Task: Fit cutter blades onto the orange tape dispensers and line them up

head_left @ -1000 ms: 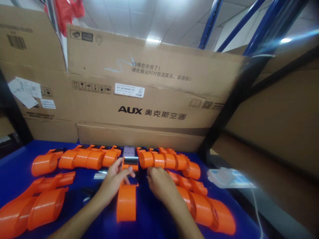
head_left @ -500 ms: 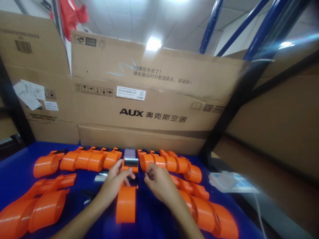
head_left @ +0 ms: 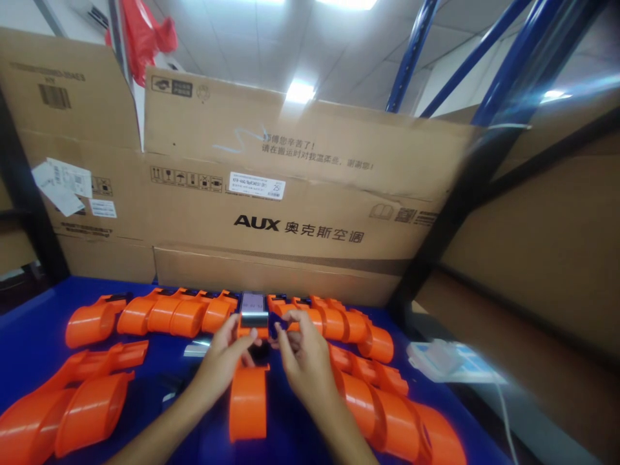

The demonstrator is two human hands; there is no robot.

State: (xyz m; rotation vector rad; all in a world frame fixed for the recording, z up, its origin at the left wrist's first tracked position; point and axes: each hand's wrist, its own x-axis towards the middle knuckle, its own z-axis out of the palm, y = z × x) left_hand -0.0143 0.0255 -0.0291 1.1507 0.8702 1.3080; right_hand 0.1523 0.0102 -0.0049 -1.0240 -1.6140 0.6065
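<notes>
My left hand [head_left: 227, 342] is closed on an orange plastic tape dispenser [head_left: 252, 332], thumb on top near its front. A shiny silver strip [head_left: 254, 319] runs across just above the thumb. Below the fingers shows an orange ring [head_left: 248, 405]; whether it belongs to the same dispenser I cannot tell. My right hand [head_left: 305, 352] pinches a small dark blue or black piece [head_left: 276, 323] beside the strip's right end. Behind the strip stands a small grey screen [head_left: 253, 301] with blurred digits.
More orange dispensers stand in rows at left [head_left: 92, 410] and right [head_left: 397, 413] and along the back [head_left: 186, 316]. Silver strips [head_left: 196, 349] and dark pieces lie left of my hands. A cardboard sheet [head_left: 290, 258] closes the back. A white box with a cable [head_left: 450, 361] sits at right.
My right hand has come left and turned, bringing the dark piece up beside the silver strip. My left hand keeps its hold. The view has shifted slightly.
</notes>
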